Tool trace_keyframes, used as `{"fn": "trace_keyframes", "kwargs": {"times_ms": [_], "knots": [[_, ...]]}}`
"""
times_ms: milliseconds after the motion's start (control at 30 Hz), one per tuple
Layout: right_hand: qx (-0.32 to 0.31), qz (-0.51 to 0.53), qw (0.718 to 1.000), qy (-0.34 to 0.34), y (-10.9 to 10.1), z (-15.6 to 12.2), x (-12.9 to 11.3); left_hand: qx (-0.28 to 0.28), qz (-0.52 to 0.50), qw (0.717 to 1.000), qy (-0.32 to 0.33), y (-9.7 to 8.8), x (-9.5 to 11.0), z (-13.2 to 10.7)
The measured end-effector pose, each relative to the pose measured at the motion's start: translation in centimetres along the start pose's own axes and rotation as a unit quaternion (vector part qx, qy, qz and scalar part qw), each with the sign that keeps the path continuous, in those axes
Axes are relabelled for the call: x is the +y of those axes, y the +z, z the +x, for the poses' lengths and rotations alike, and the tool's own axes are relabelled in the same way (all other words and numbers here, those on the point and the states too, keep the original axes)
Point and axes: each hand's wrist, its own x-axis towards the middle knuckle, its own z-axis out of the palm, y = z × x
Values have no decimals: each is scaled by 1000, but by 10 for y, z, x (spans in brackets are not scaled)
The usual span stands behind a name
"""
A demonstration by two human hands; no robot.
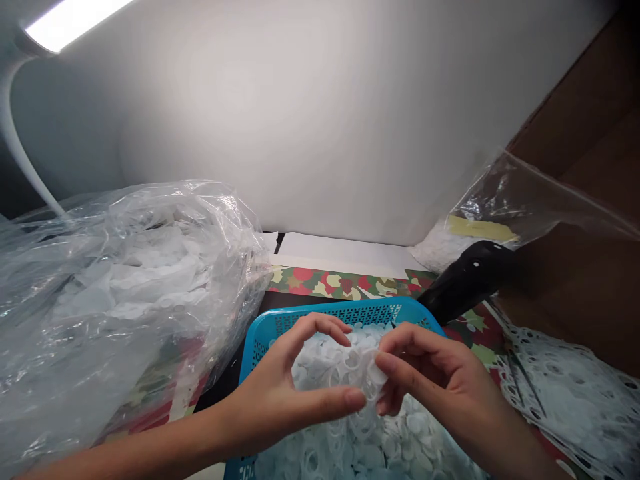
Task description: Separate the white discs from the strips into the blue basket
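Patterned bench cover [340,283]: one blue plastic basket [265,347] of white discs [400,433]; two hands above it, left hand [285,393] half-open, right hand [430,377] pinching one translucent disc [374,377].

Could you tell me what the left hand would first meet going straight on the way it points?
Probably the translucent white disc pinched by the right hand, just past the left thumb, though depth is unclear.
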Motion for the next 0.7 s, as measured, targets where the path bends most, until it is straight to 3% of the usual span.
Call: {"fn": "trace_keyframes", "kwargs": {"times_ms": [133,333,500,700], "knots": [[-44,46,998,18,-2,3,-1,-32,15,999,-24,3,4,1],[-80,66,994,39,-3,5,1,-62,-68,995,-36,4,6,5],[-88,45,994,51,-5,4,2,-63,-158,981,-92,2,8,5],[-103,4,993,59,-6,4,4,-78,-161,975,-129,-2,4,7]]}}
